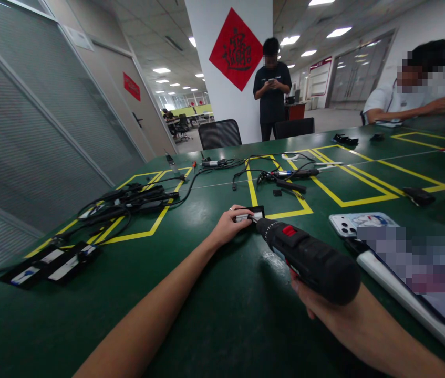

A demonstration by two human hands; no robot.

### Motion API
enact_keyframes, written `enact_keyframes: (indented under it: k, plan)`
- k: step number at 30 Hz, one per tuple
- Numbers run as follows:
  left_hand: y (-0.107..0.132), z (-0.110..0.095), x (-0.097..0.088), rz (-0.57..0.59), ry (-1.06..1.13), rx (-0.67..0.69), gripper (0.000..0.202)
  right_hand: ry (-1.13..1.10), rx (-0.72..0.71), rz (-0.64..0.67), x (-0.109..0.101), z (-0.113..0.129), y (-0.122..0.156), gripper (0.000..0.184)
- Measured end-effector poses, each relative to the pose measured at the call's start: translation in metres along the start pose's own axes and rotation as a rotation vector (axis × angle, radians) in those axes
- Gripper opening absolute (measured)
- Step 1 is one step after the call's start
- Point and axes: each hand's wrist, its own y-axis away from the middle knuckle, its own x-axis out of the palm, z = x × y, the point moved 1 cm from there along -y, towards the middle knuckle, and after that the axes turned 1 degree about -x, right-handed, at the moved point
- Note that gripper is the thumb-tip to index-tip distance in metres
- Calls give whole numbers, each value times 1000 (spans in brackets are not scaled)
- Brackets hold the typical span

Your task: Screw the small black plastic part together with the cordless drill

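My right hand (304, 296) is wrapped round the handle of a black cordless drill (309, 257) with a red switch on top. The drill points forward and slightly left. Its bit meets, or comes very near, a small black piece with a silver-white face (259, 212) on the green table. My left hand (228, 227) holds that piece from the left, thumb and fingers closed on it; a ring shows on one finger. The hand hides part of the piece, and the exact contact at the bit tip is too small to tell.
Black cables and tools (139, 202) lie tangled at left, beside flat black pieces with white labels (62, 265). More corded tools (285, 174) are beyond my hands. At right are a phone (350, 226) and a larger blurred-out device (415, 268). People are around the table.
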Motion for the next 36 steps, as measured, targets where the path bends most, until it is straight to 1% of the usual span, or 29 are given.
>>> enact_keyframes:
  k: [4, 8, 14, 22, 31, 36]
  plan:
    - [0, 0, 0, 3, 2, -1, 23, 38, 32, 9, 0, -2, 0, 20]
    - [0, 1, 0, 5, 3, -7, 23, 16, 23, -7, 0, 0, 0, 20]
    - [0, 0, -1, 7, 3, 3, 23, 14, 28, 51, -3, 3, 1, 22]
    - [0, -1, 0, -9, -5, 5, 22, 10, 25, 49, -2, 3, 1, 21]
    - [-1, 0, 1, -25, -12, 21, 21, -18, 5, 8, 2, -7, 1, 22]
    - [-2, 1, 1, -28, -21, 29, 21, -39, -43, 5, 4, -11, 1, 21]
